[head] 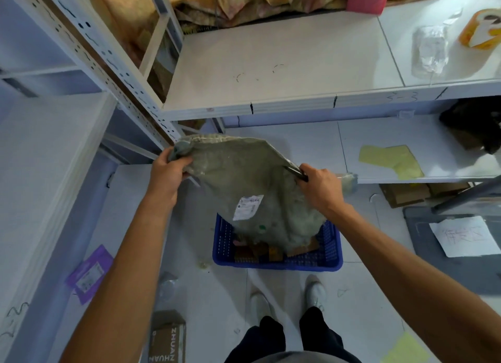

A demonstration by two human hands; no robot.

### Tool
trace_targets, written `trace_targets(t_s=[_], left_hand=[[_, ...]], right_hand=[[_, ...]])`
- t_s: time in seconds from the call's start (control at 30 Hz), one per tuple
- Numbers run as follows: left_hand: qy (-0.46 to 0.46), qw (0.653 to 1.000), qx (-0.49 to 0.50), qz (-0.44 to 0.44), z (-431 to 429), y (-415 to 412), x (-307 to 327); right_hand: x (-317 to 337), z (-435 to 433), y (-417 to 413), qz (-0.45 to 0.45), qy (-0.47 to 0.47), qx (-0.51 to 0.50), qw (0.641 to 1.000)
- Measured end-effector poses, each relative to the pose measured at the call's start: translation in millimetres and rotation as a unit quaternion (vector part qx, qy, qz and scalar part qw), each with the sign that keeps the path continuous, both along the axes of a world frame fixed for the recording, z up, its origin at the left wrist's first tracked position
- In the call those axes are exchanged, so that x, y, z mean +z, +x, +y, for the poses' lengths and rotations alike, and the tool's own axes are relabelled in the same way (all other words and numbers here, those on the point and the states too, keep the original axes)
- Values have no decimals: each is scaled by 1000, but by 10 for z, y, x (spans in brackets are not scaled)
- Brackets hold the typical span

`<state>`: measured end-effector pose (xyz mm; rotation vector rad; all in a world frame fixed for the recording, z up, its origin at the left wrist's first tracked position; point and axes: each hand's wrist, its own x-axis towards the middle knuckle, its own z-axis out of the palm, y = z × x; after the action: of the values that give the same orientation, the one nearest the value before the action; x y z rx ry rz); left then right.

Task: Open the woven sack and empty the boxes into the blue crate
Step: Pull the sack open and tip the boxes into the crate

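Two bare forearms reach forward from the bottom corners of the view, above dark trouser legs and a pair of white shoes (314,292) on the pale tiled floor (363,322). The left hand (169,166) has its fingers curled tight around a bunched, crumpled corner of the grey-green woven plastic sack (244,173). The right hand (321,186) is clenched on the opposite corner, gripping the fabric together with a thin dark tool (296,173) whose kind cannot be told. Between the two hands the sack hangs upside down, slack and rumpled, its coarse weave dulled and its stitched hem at the top. A white rectangular shipping label (248,207) is stuck on its near face. The sack's lower end droops into the blue perforated plastic crate (332,257), which sits on the floor just ahead of the shoes. Small brown cardboard boxes (253,251) lie jumbled on the crate's bottom, partly covered by the sack. A flat purple mailer (90,273) lies on the floor towards the left, and a brown printed carton (166,338) stands near the bottom edge. White metal shelving (284,67) with smooth boards rises behind.
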<state>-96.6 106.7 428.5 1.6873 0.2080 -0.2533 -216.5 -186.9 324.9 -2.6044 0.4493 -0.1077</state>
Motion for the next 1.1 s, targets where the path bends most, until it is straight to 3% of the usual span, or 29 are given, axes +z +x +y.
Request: trace_targets(t_s=[0.13,0.63,0.87,1.0,1.1], left_hand=[[9,1000,14,11,97,-50,-94],[-20,999,8,-44,163,-26,50],[-26,999,20,-32,111,-34,82],[-56,998,24,-30,167,-33,112],[-42,998,19,-32,151,-41,138]], right_hand=[[30,-27,-58,19,-23,9,1000],[374,-1,-51,-75,-57,-8,996],[507,67,-47,-25,-64,27,997],[567,108,-62,-85,-83,39,992],[576,96,-44,10,-89,40,995]])
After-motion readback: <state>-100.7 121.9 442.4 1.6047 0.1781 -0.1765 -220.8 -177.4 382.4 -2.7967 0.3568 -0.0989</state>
